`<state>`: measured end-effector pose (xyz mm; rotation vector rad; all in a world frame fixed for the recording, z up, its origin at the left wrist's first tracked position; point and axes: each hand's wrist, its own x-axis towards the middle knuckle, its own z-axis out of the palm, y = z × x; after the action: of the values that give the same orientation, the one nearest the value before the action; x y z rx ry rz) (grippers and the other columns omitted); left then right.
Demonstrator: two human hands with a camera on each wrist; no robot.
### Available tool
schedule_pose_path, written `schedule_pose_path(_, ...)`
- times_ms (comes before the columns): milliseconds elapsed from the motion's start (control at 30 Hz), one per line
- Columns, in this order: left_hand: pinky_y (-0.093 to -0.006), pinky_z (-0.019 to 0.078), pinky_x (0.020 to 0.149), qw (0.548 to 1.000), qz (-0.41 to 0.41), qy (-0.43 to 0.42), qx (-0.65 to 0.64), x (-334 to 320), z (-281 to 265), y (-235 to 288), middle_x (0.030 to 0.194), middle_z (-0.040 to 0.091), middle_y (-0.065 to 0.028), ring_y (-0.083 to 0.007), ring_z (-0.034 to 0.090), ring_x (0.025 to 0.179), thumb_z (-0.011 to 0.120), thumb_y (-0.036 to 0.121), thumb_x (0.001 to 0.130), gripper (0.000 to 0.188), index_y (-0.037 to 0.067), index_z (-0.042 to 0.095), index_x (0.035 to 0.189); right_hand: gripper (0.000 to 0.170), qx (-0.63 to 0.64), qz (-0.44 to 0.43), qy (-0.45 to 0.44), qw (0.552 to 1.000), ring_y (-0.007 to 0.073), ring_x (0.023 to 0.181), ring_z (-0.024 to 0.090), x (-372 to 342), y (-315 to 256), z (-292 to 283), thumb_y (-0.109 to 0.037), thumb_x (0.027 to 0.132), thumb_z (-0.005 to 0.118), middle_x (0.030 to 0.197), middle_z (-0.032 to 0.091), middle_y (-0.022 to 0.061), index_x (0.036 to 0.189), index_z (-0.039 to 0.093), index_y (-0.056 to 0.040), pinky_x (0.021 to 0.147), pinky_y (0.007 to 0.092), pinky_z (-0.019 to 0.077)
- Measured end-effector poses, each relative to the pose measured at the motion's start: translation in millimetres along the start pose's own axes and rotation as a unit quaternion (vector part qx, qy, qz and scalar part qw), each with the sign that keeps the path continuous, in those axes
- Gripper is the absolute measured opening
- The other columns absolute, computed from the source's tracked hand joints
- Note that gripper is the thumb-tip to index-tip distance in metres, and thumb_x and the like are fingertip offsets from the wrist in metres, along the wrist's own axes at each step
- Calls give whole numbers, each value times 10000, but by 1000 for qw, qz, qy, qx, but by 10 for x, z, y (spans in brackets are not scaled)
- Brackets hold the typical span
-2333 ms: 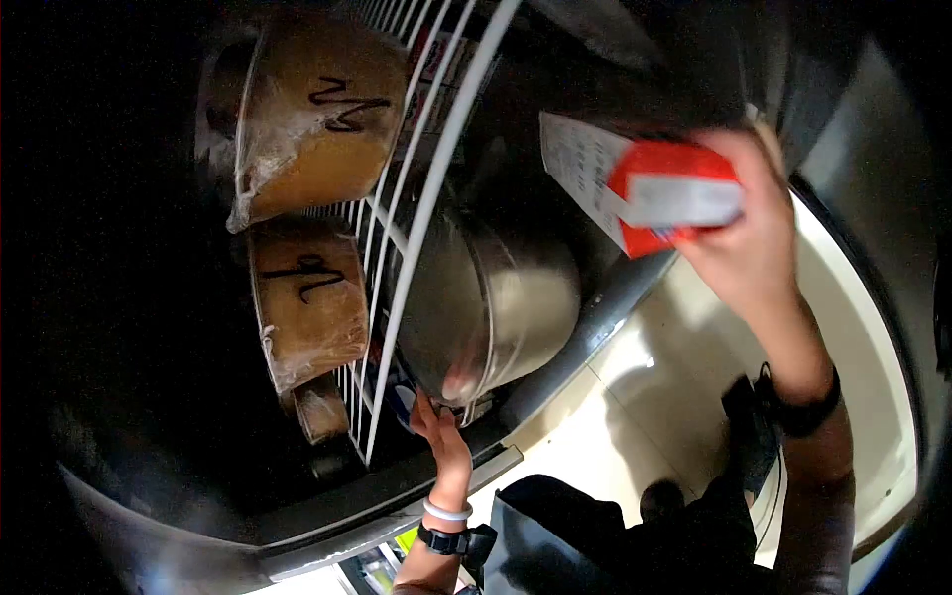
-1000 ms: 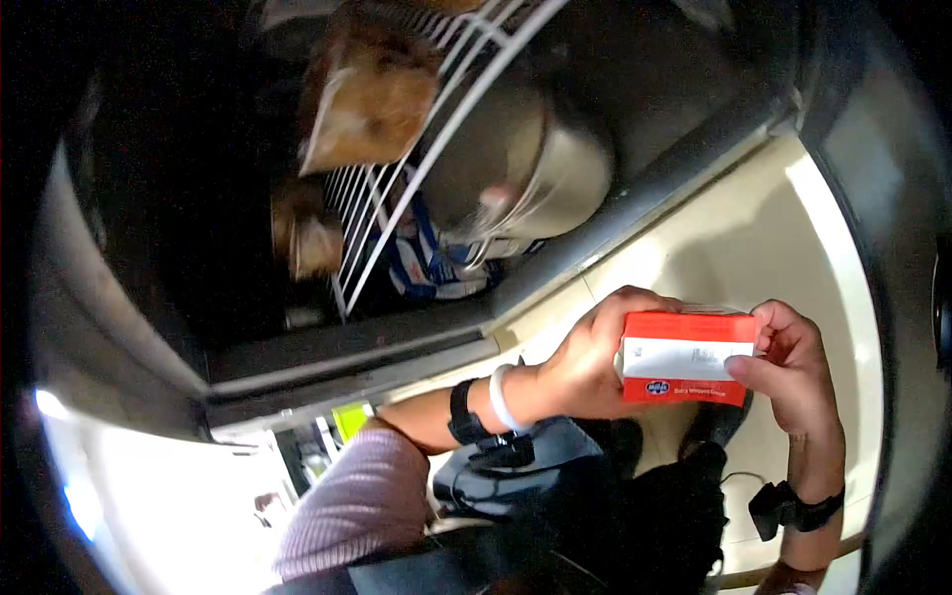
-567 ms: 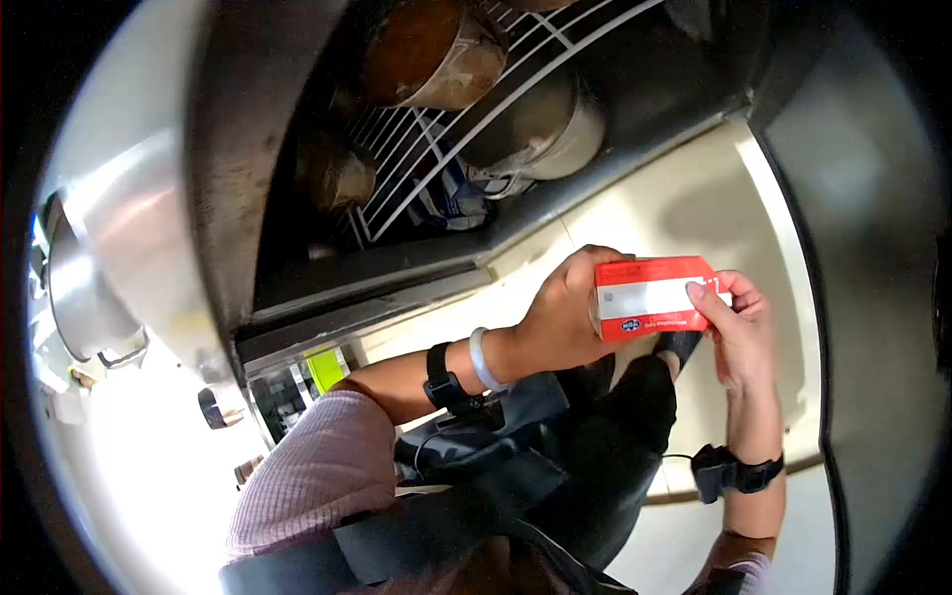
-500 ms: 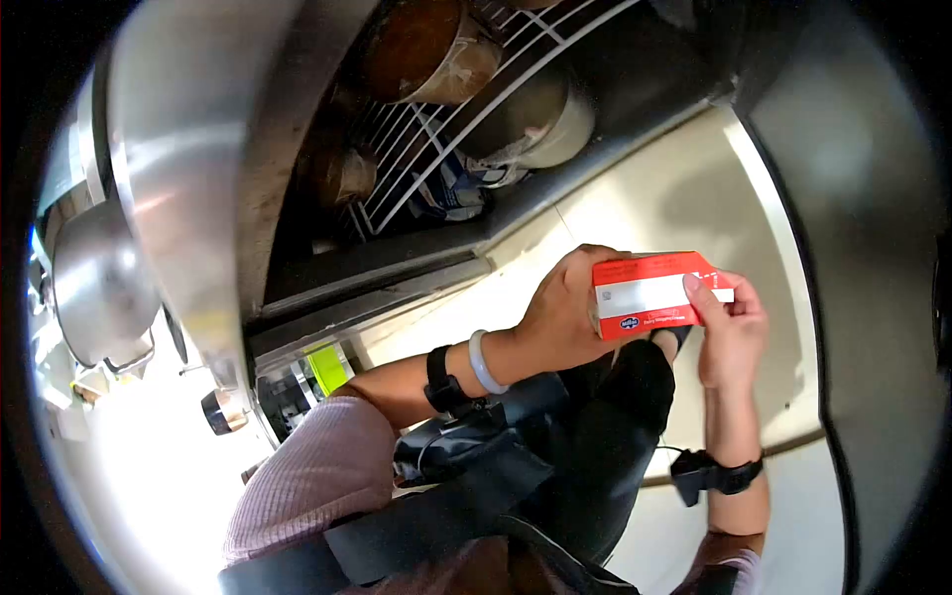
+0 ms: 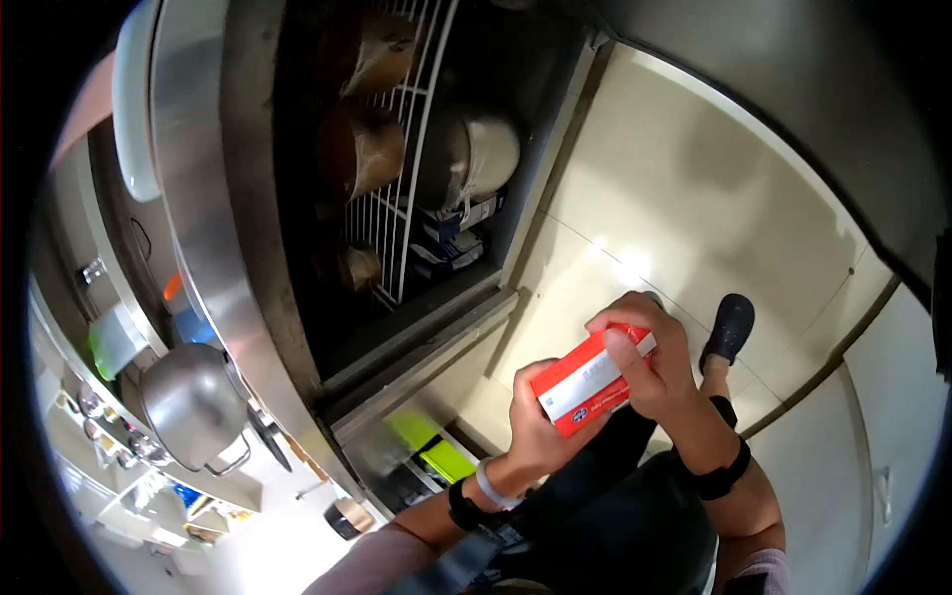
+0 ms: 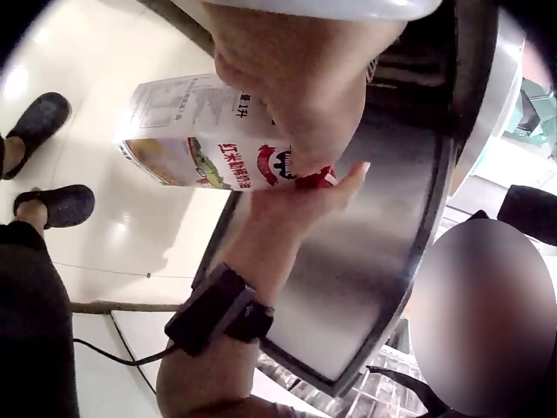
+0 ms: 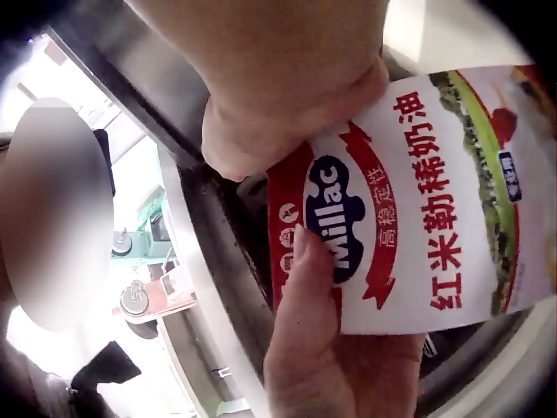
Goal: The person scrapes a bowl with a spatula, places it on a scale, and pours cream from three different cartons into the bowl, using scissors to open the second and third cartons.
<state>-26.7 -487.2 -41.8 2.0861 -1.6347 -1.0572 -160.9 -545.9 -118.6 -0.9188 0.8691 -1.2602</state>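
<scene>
Red-and-white carton [image 5: 593, 381] held up over the pale tiled floor [image 5: 803, 198].
The left hand [image 5: 535, 434] and right hand [image 5: 662, 369] each have fingers wrapped round an end; a firm but light squeeze should spare its sides. Nearby, a dark cabinet [image 5: 436, 361] stands open.

Carton [image 7: 418, 200] looks like smooth coated paperboard. Pot [image 5: 193, 405] is shiny bare metal. Floor [image 5: 635, 223] is glossy tile, shows glare. Wire shelf [image 5: 428, 91] reads as smooth coated metal. Wrapped tub [image 5: 377, 154] has wrinkled, shiny plastic film. Shoe [image 5: 732, 327] looks matt, rubbery. Bangle [image 5: 491, 486] is smooth. Sleeve [image 5: 372, 565] is matt cloth.
</scene>
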Motion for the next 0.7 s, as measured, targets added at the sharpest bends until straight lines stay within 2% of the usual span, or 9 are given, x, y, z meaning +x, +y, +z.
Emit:
schedule_pose_path(67,-311,476,776,1000,-7,-8,22,-102,148,-68,980,557,-120,-191,582,899,833,147,607,706,8,362,1114,122,-43,16,4,999,227,641,528,-82,34,-112,-96,810,516,729,574,127,854,579,-1,612,319,416)
schedule_pose_path(100,-311,475,780,1000,-20,-6,-8,-142,246,-101,980,554,-117,-186,577,904,833,144,605,706,9,362,1114,122,-37,16,13,999,227,641,528,-129,54,-193,-96,810,516,729,574,127,854,579,-1,612,319,416)
schedule_pose_path(167,-310,472,792,997,-42,-4,-63,-207,422,-118,985,546,-113,-174,565,921,830,140,606,701,7,366,1114,171,-81,48,22,995,303,636,545,-255,79,-317,-201,750,620,700,558,124,761,585,-34,579,376,442)
schedule_pose_path(333,-307,461,817,997,-59,-43,-27,-228,761,-136,1051,518,-121,-173,550,947,825,157,615,690,6,375,1116,226,-154,14,19,988,293,611,531,-426,231,-622,-264,707,654,670,520,102,746,578,-55,558,373,442)
schedule_pose_path(400,-309,452,833,997,-15,-69,33,-182,850,-159,1081,507,-121,-172,537,974,830,162,609,692,9,382,1113,254,-185,-5,11,983,293,606,529,-437,258,-716,-282,694,671,704,522,99,766,578,-57,556,372,444)
schedule_pose_path(533,-322,447,810,997,4,-81,-8,-116,986,-330,1052,496,-117,-207,540,953,835,143,594,688,31,403,1117,276,-151,-33,17,988,271,613,534,-437,425,-831,-296,670,693,734,514,93,783,573,-74,535,359,445)
schedule_pose_path(567,-337,437,815,996,15,-89,11,-88,1008,-303,1036,493,-125,-245,535,941,832,124,585,697,41,412,1136,276,-149,-29,18,988,271,613,534,-453,473,-827,-296,670,693,734,514,93,783,573,-74,535,359,445)
schedule_pose_path(633,-342,434,821,994,13,-105,22,-53,986,-293,1045,494,-129,-261,531,943,830,115,578,706,41,415,1145,205,-154,-40,67,985,234,544,494,-491,542,-801,-206,672,570,692,530,96,796,610,-48,520,318,384)
schedule_pose_path(700,-357,431,828,992,42,-122,17,-16,951,-298,1069,515,-134,-298,522,951,811,81,576,691,39,434,1154,145,-161,-29,62,985,235,505,485,-513,531,-834,-184,654,605,637,493,76,734,593,-65,482,322,385)
